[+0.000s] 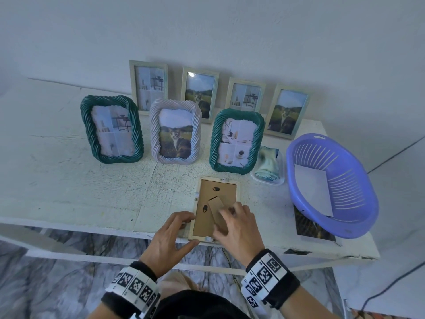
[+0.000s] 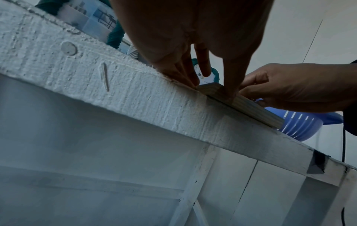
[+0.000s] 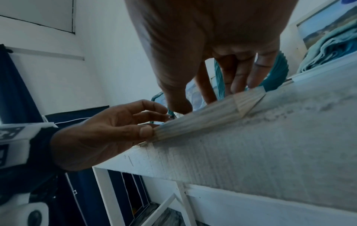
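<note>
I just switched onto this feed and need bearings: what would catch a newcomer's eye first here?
A wooden frame lies face down at the front edge of the table, the left hand at its left side, the right hand on its cardboard stand. Behind it, a white twisted frame showing a cat stands between two green frames. A purple basket holding a sheet sits to the right.

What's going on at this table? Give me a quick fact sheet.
Work in hand: photo frame lying face down, brown backing up, at the front edge of the table
Left hand: touches the frame's left edge
Right hand: fingers rest on the fold-out stand
Behind: seven standing frames with pictures
Right side: purple basket holding a paper sheet
</note>
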`<action>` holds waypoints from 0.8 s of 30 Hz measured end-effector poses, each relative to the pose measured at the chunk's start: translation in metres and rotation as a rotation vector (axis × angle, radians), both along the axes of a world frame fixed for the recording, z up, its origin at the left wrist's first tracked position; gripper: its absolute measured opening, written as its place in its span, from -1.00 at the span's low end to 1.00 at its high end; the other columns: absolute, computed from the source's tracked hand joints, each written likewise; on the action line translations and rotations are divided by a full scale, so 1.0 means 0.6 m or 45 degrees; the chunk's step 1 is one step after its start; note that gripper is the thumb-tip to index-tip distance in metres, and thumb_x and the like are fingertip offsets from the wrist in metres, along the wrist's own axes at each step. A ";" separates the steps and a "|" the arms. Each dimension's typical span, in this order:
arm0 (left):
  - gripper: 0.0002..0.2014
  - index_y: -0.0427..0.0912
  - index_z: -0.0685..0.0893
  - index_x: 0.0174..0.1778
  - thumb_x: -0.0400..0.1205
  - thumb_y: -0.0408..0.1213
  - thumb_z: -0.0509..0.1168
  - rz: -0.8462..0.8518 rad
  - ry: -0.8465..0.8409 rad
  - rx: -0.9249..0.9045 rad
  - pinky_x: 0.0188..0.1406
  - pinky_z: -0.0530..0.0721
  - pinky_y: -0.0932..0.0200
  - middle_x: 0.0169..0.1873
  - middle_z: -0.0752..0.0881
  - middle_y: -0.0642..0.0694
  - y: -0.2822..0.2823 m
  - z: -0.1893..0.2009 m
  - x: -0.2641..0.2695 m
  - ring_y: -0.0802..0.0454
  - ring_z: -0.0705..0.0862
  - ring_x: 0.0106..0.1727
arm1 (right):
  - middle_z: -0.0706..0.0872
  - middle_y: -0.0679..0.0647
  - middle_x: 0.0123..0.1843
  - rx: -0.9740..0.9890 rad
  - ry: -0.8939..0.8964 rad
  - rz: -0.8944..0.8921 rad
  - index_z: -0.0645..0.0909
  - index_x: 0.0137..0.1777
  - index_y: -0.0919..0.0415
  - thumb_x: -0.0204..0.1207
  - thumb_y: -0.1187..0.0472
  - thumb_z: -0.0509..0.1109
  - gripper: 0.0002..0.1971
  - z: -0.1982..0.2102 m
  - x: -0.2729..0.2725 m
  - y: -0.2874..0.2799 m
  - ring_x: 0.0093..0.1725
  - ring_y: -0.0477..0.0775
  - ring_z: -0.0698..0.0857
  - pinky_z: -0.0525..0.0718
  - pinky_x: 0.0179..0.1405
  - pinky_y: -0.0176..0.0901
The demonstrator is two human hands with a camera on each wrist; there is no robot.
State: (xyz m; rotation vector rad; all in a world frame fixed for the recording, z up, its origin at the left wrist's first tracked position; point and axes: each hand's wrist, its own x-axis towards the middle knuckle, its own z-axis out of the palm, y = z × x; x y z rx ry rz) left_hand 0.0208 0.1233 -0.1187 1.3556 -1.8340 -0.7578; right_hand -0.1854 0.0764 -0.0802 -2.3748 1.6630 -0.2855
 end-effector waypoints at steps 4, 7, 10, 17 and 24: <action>-0.53 -0.02 0.53 0.33 0.56 0.07 0.39 -0.024 -0.032 -0.019 0.23 0.55 0.44 0.26 0.52 0.17 -0.002 0.005 -0.001 0.30 0.58 0.24 | 0.48 0.04 0.10 0.069 -0.194 -0.031 0.65 0.23 0.04 0.54 -0.15 0.19 -0.59 0.008 -0.023 -0.008 0.05 0.02 0.48 0.64 -0.05 -0.15; -0.59 0.00 0.58 0.25 0.56 0.11 0.35 0.044 -0.006 -0.004 0.08 0.63 0.43 0.16 0.57 0.18 -0.016 0.014 -0.003 0.29 0.65 0.09 | 0.56 0.02 0.05 0.073 -0.356 -0.147 0.64 0.22 0.12 0.58 0.16 0.35 -0.76 0.003 -0.057 -0.028 0.00 0.02 0.61 0.65 -0.03 -0.20; -0.59 -0.02 0.63 0.23 0.56 0.12 0.29 0.135 0.006 0.033 -0.12 0.72 0.33 0.14 0.58 0.14 -0.045 0.018 -0.005 0.26 0.71 -0.10 | 0.70 -0.02 -0.10 0.176 -0.512 -0.175 0.68 0.13 0.14 0.54 0.28 0.42 -0.81 0.000 -0.077 -0.039 -0.16 -0.10 0.66 0.64 -0.07 -0.27; -0.57 -0.13 0.57 0.42 0.63 -0.11 0.36 0.198 -0.286 0.163 -0.10 0.66 0.09 0.09 0.70 -0.05 -0.109 0.033 -0.016 0.09 0.65 -0.35 | 0.75 -0.07 -0.24 0.183 -0.694 -0.297 0.70 -0.04 0.17 0.47 0.27 0.52 -0.90 -0.010 -0.075 -0.052 -0.23 -0.24 0.68 0.57 -0.18 -0.52; -0.64 -0.16 0.65 0.32 0.60 -0.19 0.40 0.204 -0.373 0.122 -0.13 0.67 0.01 0.00 0.75 -0.09 -0.119 0.036 -0.016 -0.07 0.70 -0.23 | 0.77 -0.10 -0.18 0.279 -0.551 -0.029 0.72 0.02 0.10 0.54 0.35 0.40 -0.84 -0.006 -0.091 -0.078 -0.18 -0.20 0.69 0.55 -0.13 -0.48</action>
